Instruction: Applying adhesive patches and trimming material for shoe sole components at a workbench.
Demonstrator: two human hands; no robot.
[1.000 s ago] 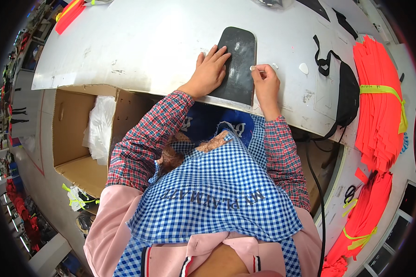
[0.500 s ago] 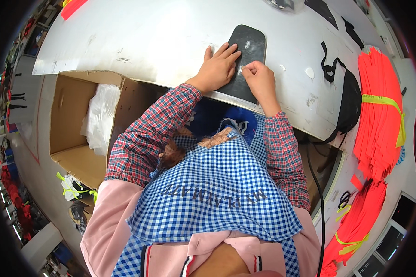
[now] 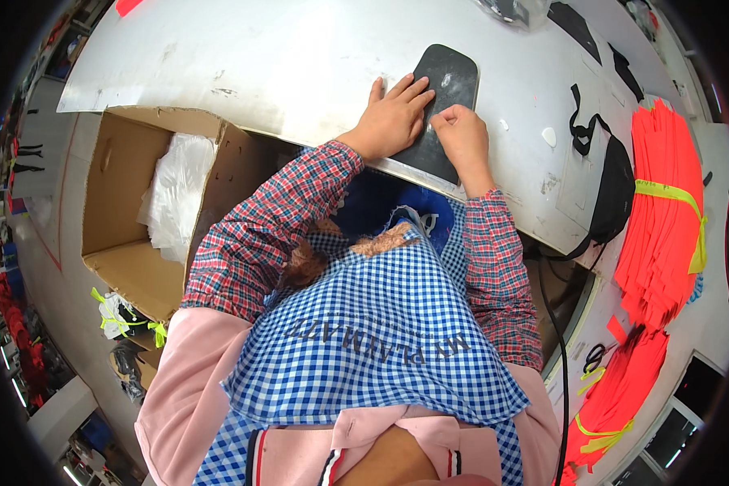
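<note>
**Two hands at one black board**

You have one black board (image 3: 454, 85) lying flat on the white table (image 3: 259, 65), its near end at the front edge; your left hand (image 3: 394, 117) rests open on its left side, fingers spread; your right hand (image 3: 463, 142) is over its right side, thumb and forefinger pinched closed near the middle; you cannot tell whether anything is between those fingertips.

To the right of the board you have two small white pieces (image 3: 549, 136), lying apart; beyond them is one black pouch (image 3: 611, 190) with a strap, at the table's right side; two flat black pieces (image 3: 575, 32) lie farther up.

At the far right hang two bundles of red cloth (image 3: 664, 235), each tied with yellow; one pair of scissors (image 3: 594, 356) lies beside the lower one; on your left stands one open cardboard box (image 3: 105, 231), clear plastic bags (image 3: 178, 194) inside, too overlapped to count.
</note>
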